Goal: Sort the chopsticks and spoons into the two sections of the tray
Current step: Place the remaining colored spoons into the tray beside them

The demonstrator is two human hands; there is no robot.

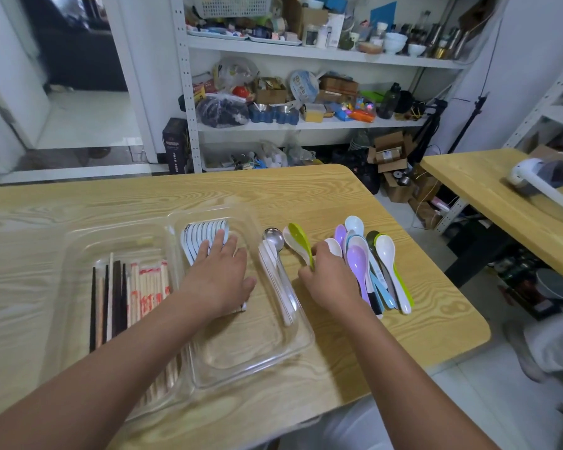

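Note:
A clear two-section plastic tray (pixel 293 339) lies on the wooden table. Its left section holds several dark and paper-wrapped chopsticks (pixel 127 293). In the right section lie a fanned stack of white-and-blue spoons (pixel 205 232) and a metal spoon with white ones (pixel 278 274). My left hand (pixel 218 274) rests flat on the fanned stack, fingers straight. My right hand (pixel 329 277) pinches a green-and-white spoon (pixel 298 241) just right of the tray. Beside it lies a pile of purple, blue, white and green spoons (pixel 371 264).
The table's right edge (pixel 481 319) is close behind the spoon pile. A second table (pixel 488 196) with a white device stands to the right. Cluttered shelves (pixel 306 92) stand behind.

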